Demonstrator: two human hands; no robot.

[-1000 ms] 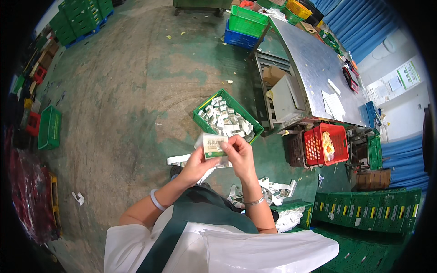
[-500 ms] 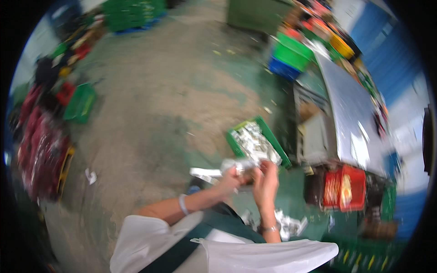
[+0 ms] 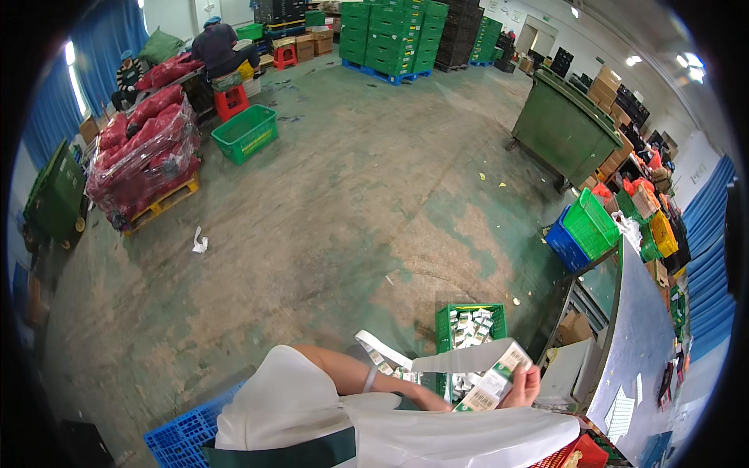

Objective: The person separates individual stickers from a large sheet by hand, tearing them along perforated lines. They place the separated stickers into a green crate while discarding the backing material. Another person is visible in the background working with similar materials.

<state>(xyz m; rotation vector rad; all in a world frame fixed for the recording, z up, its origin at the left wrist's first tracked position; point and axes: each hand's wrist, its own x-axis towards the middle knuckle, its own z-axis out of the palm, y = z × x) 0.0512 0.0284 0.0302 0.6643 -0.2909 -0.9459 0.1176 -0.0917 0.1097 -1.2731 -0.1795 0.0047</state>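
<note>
My right hand (image 3: 521,384) grips a strip of printed green-and-white labels (image 3: 493,379), which angles upward to the right; a pale band trails from it to the left. My left forearm (image 3: 402,388) reaches toward the strip, but the left hand's fingers are hidden behind the white sleeve at the bottom. Beyond my hands, a green crate (image 3: 440,324) holds many folded label pieces (image 3: 473,324). Beside it, more loose label strip (image 3: 373,344) loops downward.
At right stands a steel table (image 3: 640,327), with stacked baskets (image 3: 589,221) and a wheeled bin (image 3: 562,129) beyond. Co-workers (image 3: 222,51) sit at upper left near wrapped red sacks (image 3: 144,156). A blue plastic crate (image 3: 179,429) is at lower left.
My view has tilted up, bringing co-workers and stacked crates into sight. The label strip now stretches out flatter and longer in my right hand; my left hand has slipped out of sight.
</note>
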